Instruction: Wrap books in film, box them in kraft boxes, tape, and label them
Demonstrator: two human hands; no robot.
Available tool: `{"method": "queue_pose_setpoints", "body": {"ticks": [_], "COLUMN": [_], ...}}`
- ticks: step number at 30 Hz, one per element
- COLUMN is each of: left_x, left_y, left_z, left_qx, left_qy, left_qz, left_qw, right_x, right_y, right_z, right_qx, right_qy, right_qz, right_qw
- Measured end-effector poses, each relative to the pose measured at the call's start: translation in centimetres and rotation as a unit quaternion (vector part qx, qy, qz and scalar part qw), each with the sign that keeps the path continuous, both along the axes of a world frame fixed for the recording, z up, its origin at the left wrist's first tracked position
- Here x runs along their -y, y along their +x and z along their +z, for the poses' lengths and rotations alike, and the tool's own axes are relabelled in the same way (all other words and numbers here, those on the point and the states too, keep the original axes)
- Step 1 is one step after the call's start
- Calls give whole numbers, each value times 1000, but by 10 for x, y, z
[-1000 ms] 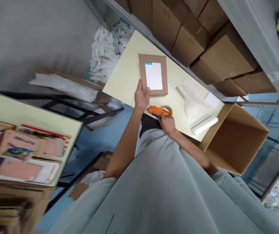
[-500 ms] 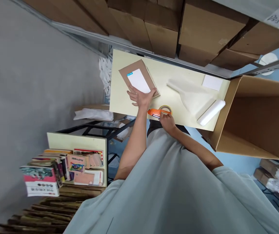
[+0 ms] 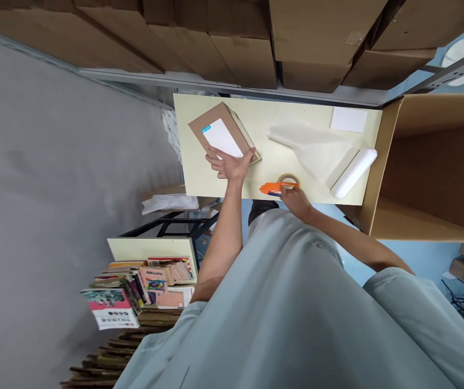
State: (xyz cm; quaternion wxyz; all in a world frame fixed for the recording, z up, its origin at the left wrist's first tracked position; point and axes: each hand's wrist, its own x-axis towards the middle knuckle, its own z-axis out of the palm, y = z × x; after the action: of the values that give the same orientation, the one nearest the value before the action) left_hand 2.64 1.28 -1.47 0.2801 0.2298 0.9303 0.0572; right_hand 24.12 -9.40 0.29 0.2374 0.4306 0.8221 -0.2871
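Observation:
A brown cardboard box (image 3: 204, 123) with a white label (image 3: 223, 137) sits at an angle on the left part of the pale table. My left hand (image 3: 232, 165) grips its near end, thumb at the right corner and fingers spread toward the left edge. At the table's front edge, my right hand (image 3: 296, 202) is closed around an orange tape dispenser (image 3: 270, 188). A tape roll (image 3: 289, 176) shows just behind the fingers, and the dispenser's nose points left, a little apart from the box.
White wrapping sheet from a roll (image 3: 353, 174) spreads across the right half of the table (image 3: 199, 181). A white card (image 3: 349, 119) lies behind it. A large open carton (image 3: 386, 167) adjoins the right end. Boxes (image 3: 240, 54) line a shelf behind; books (image 3: 151, 286) are at lower left.
My right hand has moved the tape dispenser slightly right, away from the box. More of the box's right side now shows, with my left hand still on it. The camera view has shifted.

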Motion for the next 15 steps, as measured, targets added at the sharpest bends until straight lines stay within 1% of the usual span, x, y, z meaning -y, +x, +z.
{"method": "queue_pose_setpoints", "body": {"ticks": [3, 5, 6, 8, 11, 13, 15], "left_x": [11, 22, 27, 36, 46, 48, 48], "left_y": [-13, -24, -29, -40, -55, -65, -77], "left_z": [6, 10, 12, 16, 20, 24, 31], "left_qx": [13, 17, 21, 29, 37, 42, 56], "left_qy": [1, 9, 13, 19, 16, 8, -11], "left_qz": [-72, -126, -151, -195, -246, -279, -315], "left_qw": [997, 992, 988, 980, 968, 959, 947], "right_x": [-12, -27, -35, -53, -73, -77, -71], "right_y": [42, 58, 60, 54, 34, 20, 8], "right_z": [6, 8, 7, 4, -1, -2, 1], "right_qx": [37, 45, 44, 36, 15, 1, -9], "right_qy": [21, 39, 45, 50, 47, 44, 40], "right_qz": [10, 21, 25, 29, 24, 29, 51], "right_qw": [999, 998, 998, 998, 998, 999, 998]}}
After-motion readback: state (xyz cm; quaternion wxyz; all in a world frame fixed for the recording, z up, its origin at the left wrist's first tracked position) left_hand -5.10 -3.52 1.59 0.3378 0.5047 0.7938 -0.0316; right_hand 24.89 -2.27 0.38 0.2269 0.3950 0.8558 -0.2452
